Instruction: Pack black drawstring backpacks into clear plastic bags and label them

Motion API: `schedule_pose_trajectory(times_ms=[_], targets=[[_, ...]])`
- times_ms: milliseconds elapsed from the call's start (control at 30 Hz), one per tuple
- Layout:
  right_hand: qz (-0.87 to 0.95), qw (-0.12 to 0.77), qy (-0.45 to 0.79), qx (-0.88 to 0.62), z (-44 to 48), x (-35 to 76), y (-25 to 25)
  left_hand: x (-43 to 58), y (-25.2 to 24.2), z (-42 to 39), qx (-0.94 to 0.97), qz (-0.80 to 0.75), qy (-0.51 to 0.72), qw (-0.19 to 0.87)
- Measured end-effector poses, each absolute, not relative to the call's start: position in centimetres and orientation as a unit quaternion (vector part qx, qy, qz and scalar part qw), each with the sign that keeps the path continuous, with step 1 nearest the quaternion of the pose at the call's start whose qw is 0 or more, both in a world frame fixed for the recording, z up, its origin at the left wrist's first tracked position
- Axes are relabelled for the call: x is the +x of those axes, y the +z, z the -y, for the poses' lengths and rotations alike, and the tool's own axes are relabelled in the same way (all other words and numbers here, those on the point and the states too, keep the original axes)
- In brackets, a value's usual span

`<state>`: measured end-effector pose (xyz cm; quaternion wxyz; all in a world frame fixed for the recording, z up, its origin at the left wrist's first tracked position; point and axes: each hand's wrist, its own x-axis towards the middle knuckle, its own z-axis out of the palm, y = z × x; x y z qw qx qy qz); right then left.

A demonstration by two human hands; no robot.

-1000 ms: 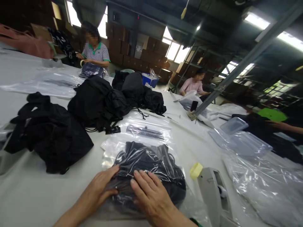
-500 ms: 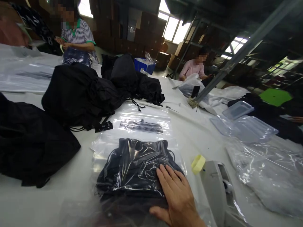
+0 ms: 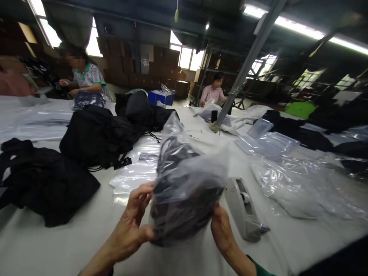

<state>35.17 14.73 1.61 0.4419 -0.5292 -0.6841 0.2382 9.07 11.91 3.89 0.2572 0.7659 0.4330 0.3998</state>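
Note:
A clear plastic bag with a black garment inside is lifted off the white table, blurred by motion. My left hand pinches its lower left edge between thumb and fingers. My right hand grips its lower right side, fingers partly hidden behind the bag. More clear bags lie flat on the table just beyond it.
A grey tape dispenser stands right of my hands. Heaps of black garments lie left and behind. Clear bags and plastic trays spread at right. Two people work at the far side.
The bagged garment lay flat under my right hand before. Now both hands hold it raised off the table. My left hand has come back into view.

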Motion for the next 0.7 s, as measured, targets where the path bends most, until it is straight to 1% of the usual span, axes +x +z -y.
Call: schedule_pose_trajectory(times_ms=[33,67,100,133,167,200,233,300,367,400,433,500,533,567,600,633,700], targets=[[0.651,0.473,0.294,-0.516,-13.1,34.4,0.5,9.4,7.4,-11.9,0.787,-0.395,0.401,0.251],[0.627,0.488,0.348,-0.498,-11.4,33.4,-1.0,9.7,10.6,-11.7,0.814,-0.379,0.374,0.233],[0.622,0.469,0.406,-0.478,-9.7,32.5,-2.6,10.2,13.1,-11.4,0.852,-0.356,0.320,0.213],[0.629,0.414,0.464,-0.466,-7.9,31.8,-4.2,10.8,14.5,-11.1,0.883,-0.330,0.267,0.202],[0.638,0.353,0.509,-0.458,-6.2,31.4,-5.5,11.5,14.9,-10.7,0.904,-0.311,0.219,0.194],[0.645,0.304,0.539,-0.447,-4.7,31.4,-6.3,12.3,14.2,-10.3,0.919,-0.302,0.172,0.187],[0.651,0.270,0.556,-0.441,-3.3,31.8,-6.5,13.0,12.7,-9.9,0.926,-0.303,0.132,0.180],[0.661,0.233,0.564,-0.437,-1.6,33.8,-4.9,14.2,8.8,-9.0,0.925,-0.335,0.075,0.161],[0.670,0.216,0.537,-0.465,-1.2,36.4,-1.0,15.0,5.6,-8.1,0.916,-0.362,0.061,0.159],[0.676,0.227,0.519,-0.470,-1.6,37.6,1.3,15.3,5.0,-7.7,0.914,-0.367,0.062,0.164],[0.687,0.268,0.481,-0.474,-2.3,38.5,3.6,15.5,4.9,-7.4,0.914,-0.361,0.064,0.175],[0.731,0.359,0.364,-0.452,-4.2,39.2,7.4,15.3,6.4,-7.0,0.921,-0.322,0.063,0.209],[0.759,0.394,0.293,-0.428,-5.4,39.0,8.5,14.9,7.4,-7.0,0.925,-0.294,0.064,0.232],[0.789,0.410,0.224,-0.399,-6.5,38.6,9.2,14.2,8.4,-7.1,0.925,-0.269,0.070,0.259],[0.818,0.405,0.165,-0.374,-7.6,37.9,9.2,13.3,9.2,-7.4,0.921,-0.257,0.081,0.282],[0.845,0.380,0.121,-0.357,-8.6,37.2,8.7,12.1,9.6,-7.9,0.913,-0.265,0.097,0.294],[0.887,0.300,0.072,-0.344,-10.0,36.1,6.7,9.3,9.0,-8.9,0.885,-0.348,0.131,0.279]])
